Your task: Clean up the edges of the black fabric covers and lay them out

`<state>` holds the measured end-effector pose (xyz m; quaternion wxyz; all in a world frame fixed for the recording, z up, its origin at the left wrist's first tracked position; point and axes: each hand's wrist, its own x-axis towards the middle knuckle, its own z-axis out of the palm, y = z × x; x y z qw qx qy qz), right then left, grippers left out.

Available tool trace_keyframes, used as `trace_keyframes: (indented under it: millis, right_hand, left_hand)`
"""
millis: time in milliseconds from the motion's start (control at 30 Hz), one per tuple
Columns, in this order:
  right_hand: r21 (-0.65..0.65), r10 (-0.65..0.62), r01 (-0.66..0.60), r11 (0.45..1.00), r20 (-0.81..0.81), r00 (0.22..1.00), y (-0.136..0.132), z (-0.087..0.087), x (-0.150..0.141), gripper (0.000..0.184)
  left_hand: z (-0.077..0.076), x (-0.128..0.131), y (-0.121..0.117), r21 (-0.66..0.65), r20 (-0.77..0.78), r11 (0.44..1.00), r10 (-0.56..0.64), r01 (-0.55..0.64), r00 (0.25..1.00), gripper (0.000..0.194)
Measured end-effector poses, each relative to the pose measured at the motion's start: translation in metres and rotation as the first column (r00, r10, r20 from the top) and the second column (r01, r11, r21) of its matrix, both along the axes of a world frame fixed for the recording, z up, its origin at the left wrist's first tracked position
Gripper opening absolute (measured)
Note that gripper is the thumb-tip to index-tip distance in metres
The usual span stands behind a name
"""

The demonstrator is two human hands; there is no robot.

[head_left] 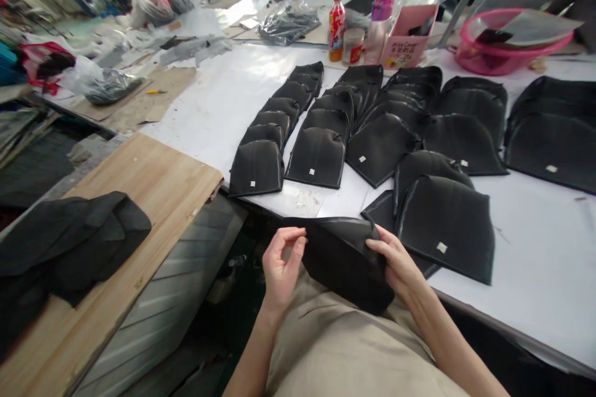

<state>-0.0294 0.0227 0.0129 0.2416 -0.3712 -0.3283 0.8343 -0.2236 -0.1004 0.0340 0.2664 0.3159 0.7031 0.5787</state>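
Between my hands, over my lap, is a black flat fabric piece (349, 260) with a curved upper edge. My left hand (285, 263) pinches its left corner between thumb and fingers. On the other side, my right hand (393, 257) grips the upper right edge, thumb on the near face. Just right of it lies a similar black piece (447, 223) with a small white sticker, stacked over others on the white table (535, 248). Several overlapping rows of such pieces, like this front one (256, 167), spread across the table.
A wooden board (177, 180) with black cloth (102, 223) on it stands at left. Behind the rows are a drink bottle (336, 28), a glass jar (354, 46), a pink box (408, 40) and a pink basket (488, 59). Plastic bags (158, 0) lie farther back.
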Motion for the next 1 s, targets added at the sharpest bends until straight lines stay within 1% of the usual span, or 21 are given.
trace_keyframes:
  millis: [33,67,100,133,200,233,267,300,333,367,433,500,567,633,700,767,933,1000]
  right_hand:
    - [-0.025,-0.008,0.008,1.0,-0.014,1.0,0.0,-0.002,0.0,0.034]
    - [-0.043,-0.01,0.009,0.999,-0.021,1.0,0.001,-0.005,0.0,0.035]
    - [-0.055,-0.008,0.007,0.998,-0.022,1.0,0.001,-0.007,0.0,0.035]
    - [-0.061,-0.006,0.004,0.998,-0.019,1.0,0.0,-0.008,0.0,0.035]
    - [-0.063,0.0,0.0,0.998,-0.001,1.0,-0.001,-0.011,-0.002,0.033]
    - [-0.059,-0.003,0.003,0.998,0.01,1.0,-0.002,-0.012,-0.003,0.033]
    - [-0.05,-0.01,0.011,0.999,0.023,1.0,-0.003,-0.012,-0.004,0.035]
    - [-0.035,-0.026,0.027,0.999,0.039,0.999,-0.003,-0.012,-0.004,0.037]
    - [-0.01,-0.05,0.051,0.999,0.057,0.997,-0.004,-0.012,-0.004,0.041]
    - [0.026,-0.083,0.081,0.996,0.079,0.993,-0.004,-0.011,-0.003,0.045]
    - [0.111,-0.152,0.139,0.984,0.123,0.981,-0.005,-0.009,0.0,0.052]
    - [0.172,-0.171,0.149,0.974,0.119,0.978,-0.005,-0.009,0.006,0.051]
    - [0.221,-0.113,0.097,0.97,0.057,0.992,-0.006,-0.01,0.011,0.056]
    - [0.313,-0.049,0.04,0.949,0.019,0.999,-0.008,-0.011,0.015,0.062]
    - [0.43,-0.036,0.009,0.903,0.055,0.998,-0.009,-0.013,0.017,0.061]
    - [0.52,-0.031,-0.021,0.854,0.092,0.995,-0.009,-0.014,0.018,0.063]
    - [0.624,0.095,-0.154,0.766,0.128,0.987,-0.009,-0.009,0.024,0.092]
    - [0.656,0.108,-0.2,0.727,0.179,0.978,-0.011,-0.005,0.025,0.097]
  left_hand:
    - [-0.006,-0.006,-0.001,-0.003,-0.113,0.995,0.095,-0.095,0.989,0.03]
    - [-0.012,-0.011,-0.001,0.008,-0.172,0.987,0.157,-0.158,0.973,0.035]
    - [-0.018,-0.015,-0.001,0.015,-0.167,0.984,0.176,-0.175,0.97,0.041]
    - [-0.025,-0.018,0.0,0.009,-0.106,0.988,0.152,-0.152,0.983,0.045]
    - [-0.034,-0.018,0.001,-0.024,0.111,0.998,0.063,-0.061,0.992,0.046]
    - [-0.037,-0.016,0.001,-0.044,0.223,0.999,0.036,-0.027,0.974,0.048]
    - [-0.038,-0.014,0.0,-0.065,0.306,0.998,0.035,-0.016,0.951,0.05]
    - [-0.037,-0.012,0.0,-0.087,0.344,0.996,0.056,-0.027,0.937,0.051]
    - [-0.036,-0.011,-0.001,-0.107,0.337,0.993,0.088,-0.055,0.937,0.051]
    - [-0.033,-0.009,-0.002,-0.121,0.294,0.989,0.117,-0.084,0.949,0.049]
    - [-0.026,-0.009,-0.003,-0.135,0.147,0.984,0.138,-0.118,0.979,0.044]
    - [-0.02,-0.009,-0.003,-0.136,0.026,0.982,0.134,-0.13,0.991,0.041]
    - [-0.015,-0.009,-0.002,-0.13,-0.031,0.982,0.132,-0.135,0.991,0.04]
    - [-0.015,-0.009,-0.003,-0.125,-0.057,0.982,0.137,-0.143,0.989,0.04]
    - [-0.016,-0.008,-0.004,-0.129,-0.073,0.981,0.135,-0.143,0.988,0.039]
    - [-0.019,-0.008,-0.006,-0.144,-0.08,0.978,0.137,-0.148,0.987,0.038]
    - [-0.025,-0.012,-0.012,-0.174,-0.102,0.969,0.16,-0.176,0.982,0.037]
    - [-0.025,-0.013,-0.013,-0.175,-0.101,0.969,0.156,-0.172,0.983,0.037]
